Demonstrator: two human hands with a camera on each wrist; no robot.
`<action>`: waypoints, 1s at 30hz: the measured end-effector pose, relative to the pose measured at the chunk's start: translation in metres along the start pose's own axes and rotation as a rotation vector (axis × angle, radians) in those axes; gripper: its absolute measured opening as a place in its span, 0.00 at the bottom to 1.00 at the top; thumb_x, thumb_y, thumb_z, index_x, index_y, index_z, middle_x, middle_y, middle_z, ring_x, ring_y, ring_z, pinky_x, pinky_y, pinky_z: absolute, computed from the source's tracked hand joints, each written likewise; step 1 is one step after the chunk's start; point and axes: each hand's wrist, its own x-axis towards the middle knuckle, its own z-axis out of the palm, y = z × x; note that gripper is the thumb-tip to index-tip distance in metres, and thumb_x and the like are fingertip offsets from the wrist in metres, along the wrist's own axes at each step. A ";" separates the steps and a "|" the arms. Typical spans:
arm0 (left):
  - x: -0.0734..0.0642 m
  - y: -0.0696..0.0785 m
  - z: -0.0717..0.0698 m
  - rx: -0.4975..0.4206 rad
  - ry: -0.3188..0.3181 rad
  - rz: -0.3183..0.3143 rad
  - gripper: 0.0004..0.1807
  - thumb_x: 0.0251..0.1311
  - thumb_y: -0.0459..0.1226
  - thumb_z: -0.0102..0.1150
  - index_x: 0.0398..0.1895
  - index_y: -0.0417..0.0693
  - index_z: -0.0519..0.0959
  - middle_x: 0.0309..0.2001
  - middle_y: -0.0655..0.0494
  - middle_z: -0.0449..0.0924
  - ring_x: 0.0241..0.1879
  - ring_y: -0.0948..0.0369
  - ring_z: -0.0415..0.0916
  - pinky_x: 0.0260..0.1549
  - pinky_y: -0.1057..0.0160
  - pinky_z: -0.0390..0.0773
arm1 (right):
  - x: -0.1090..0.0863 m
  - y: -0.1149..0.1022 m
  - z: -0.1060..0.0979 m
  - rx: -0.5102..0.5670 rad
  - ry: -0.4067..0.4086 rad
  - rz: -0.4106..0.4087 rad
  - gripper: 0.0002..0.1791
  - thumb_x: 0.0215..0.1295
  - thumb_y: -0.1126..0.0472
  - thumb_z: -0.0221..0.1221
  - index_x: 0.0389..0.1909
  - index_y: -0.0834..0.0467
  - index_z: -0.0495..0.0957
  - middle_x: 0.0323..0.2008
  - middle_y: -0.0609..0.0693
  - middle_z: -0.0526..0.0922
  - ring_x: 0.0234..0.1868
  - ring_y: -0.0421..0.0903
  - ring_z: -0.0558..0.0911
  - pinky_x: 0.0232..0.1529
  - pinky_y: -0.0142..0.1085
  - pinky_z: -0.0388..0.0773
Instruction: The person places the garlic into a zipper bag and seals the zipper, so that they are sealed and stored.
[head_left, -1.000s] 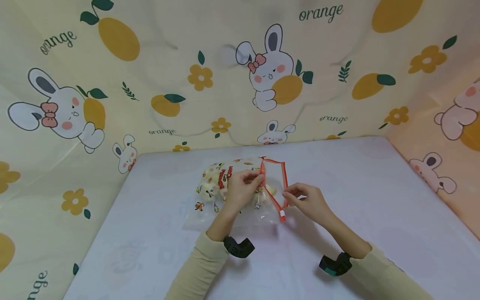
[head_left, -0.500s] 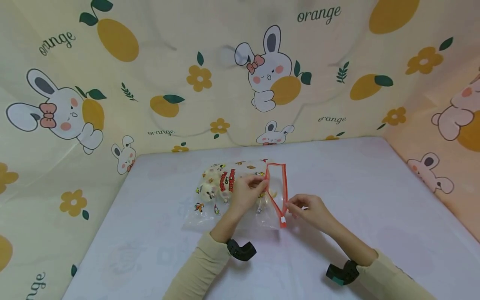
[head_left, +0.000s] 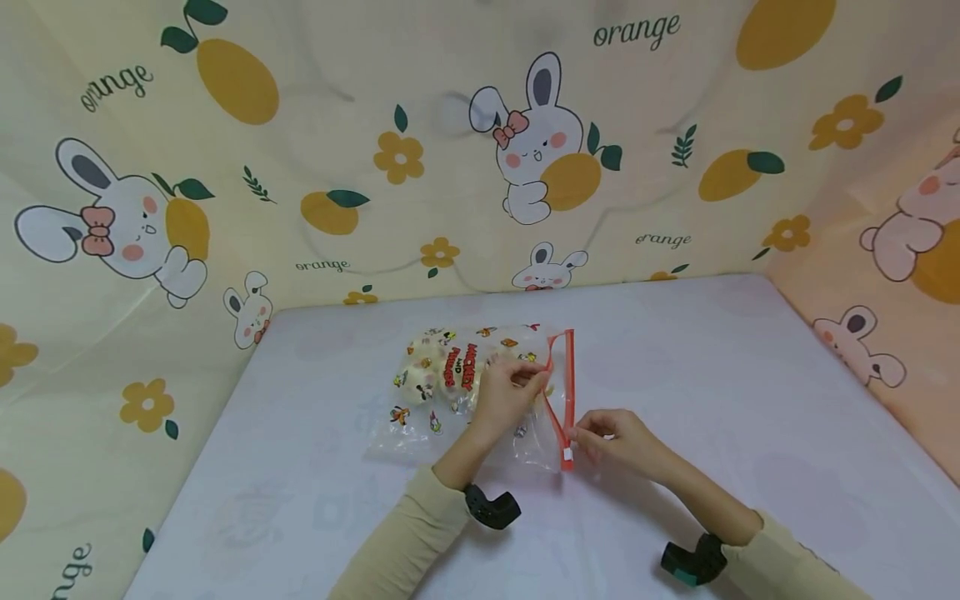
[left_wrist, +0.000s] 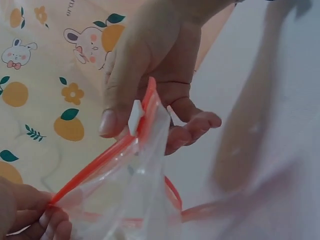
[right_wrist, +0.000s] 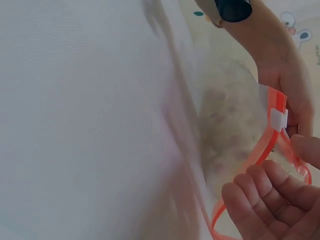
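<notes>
A clear slider zip bag [head_left: 435, 446] with cartoon prints and red lettering lies on the table, pale rounded things inside. Its red zip edge [head_left: 570, 375] faces right, the two strips spread apart in the middle and meeting near the white slider [head_left: 567, 454] at the near end. My left hand [head_left: 506, 396] lies over the bag and pinches one strip between thumb and fingers. Just above the slider, my right hand [head_left: 622, 442] pinches the other strip. In the left wrist view the right thumb and fingers [left_wrist: 185, 137] lie on either side of the slider end.
The table [head_left: 300, 517] has a pale cloth top. Behind it and at both sides hang cream curtains [head_left: 450, 208] printed with rabbits and oranges. A black wrist camera [head_left: 492, 507] sits on the left wrist and another [head_left: 693, 560] on the right.
Both hands have come nearer to me, the left also shifting right. The right hand has slid along its strip toward the slider. The gap between the red strips has narrowed.
</notes>
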 end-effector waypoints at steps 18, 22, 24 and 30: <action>-0.010 -0.005 0.006 0.042 -0.058 -0.012 0.08 0.59 0.35 0.63 0.37 0.38 0.85 0.34 0.44 0.87 0.29 0.65 0.79 0.28 0.79 0.77 | -0.009 0.009 0.005 0.207 -0.219 0.102 0.15 0.68 0.60 0.57 0.37 0.71 0.80 0.24 0.71 0.76 0.24 0.35 0.76 0.26 0.28 0.79; -0.016 -0.005 0.003 0.037 -0.075 -0.016 0.08 0.59 0.34 0.63 0.37 0.38 0.85 0.35 0.43 0.87 0.30 0.62 0.81 0.28 0.80 0.77 | -0.010 0.009 0.006 0.218 -0.238 0.150 0.16 0.68 0.59 0.57 0.38 0.71 0.80 0.25 0.71 0.78 0.24 0.36 0.77 0.27 0.29 0.81; -0.020 -0.005 0.001 0.033 -0.081 -0.013 0.07 0.60 0.34 0.62 0.37 0.38 0.85 0.35 0.43 0.87 0.31 0.60 0.82 0.28 0.80 0.77 | -0.011 0.009 0.006 0.226 -0.246 0.169 0.17 0.68 0.58 0.57 0.39 0.72 0.79 0.25 0.70 0.79 0.24 0.36 0.77 0.27 0.29 0.82; -0.035 -0.007 -0.008 -0.014 -0.129 -0.014 0.08 0.61 0.33 0.61 0.39 0.35 0.84 0.36 0.40 0.87 0.31 0.54 0.83 0.28 0.81 0.77 | -0.013 0.010 0.006 0.307 -0.288 0.194 0.18 0.67 0.60 0.57 0.42 0.76 0.78 0.25 0.51 0.82 0.23 0.35 0.80 0.27 0.29 0.83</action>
